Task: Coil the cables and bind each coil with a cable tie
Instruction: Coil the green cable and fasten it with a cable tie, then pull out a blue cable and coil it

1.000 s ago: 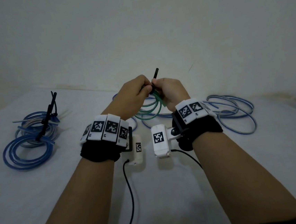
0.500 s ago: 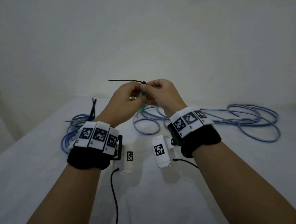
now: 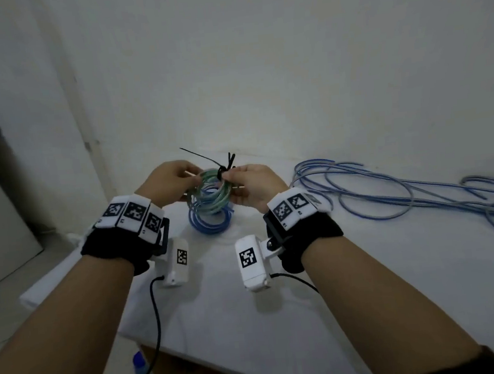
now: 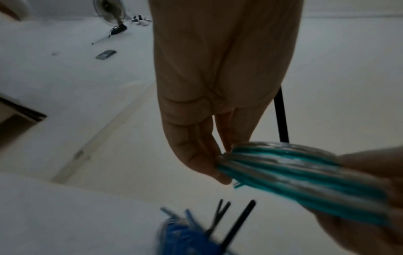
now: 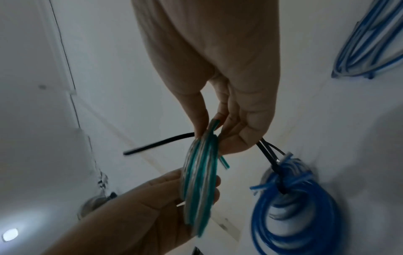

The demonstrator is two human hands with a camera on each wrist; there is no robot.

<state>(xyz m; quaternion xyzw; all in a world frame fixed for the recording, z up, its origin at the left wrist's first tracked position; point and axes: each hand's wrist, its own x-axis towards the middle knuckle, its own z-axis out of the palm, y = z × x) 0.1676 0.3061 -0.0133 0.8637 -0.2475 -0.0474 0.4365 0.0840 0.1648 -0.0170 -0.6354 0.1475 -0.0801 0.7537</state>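
Head view: two hands hold up a green coil in the middle of the frame.
Left hand (image 3: 169, 180) pinches the left side of the green coil (image 3: 210, 195), and right hand (image 3: 250, 183) pinches its top, where a black cable tie (image 3: 204, 159) wraps it with its tail poking up and left. Both hands are closed on the coil, above the white table (image 3: 354, 282). Just behind and below the green coil, a blue coil (image 3: 211, 222) lies on the table with black ties (image 5: 270, 155) on it. At the right of the frame, loose blue cables (image 3: 391, 194) lie spread out on the table.
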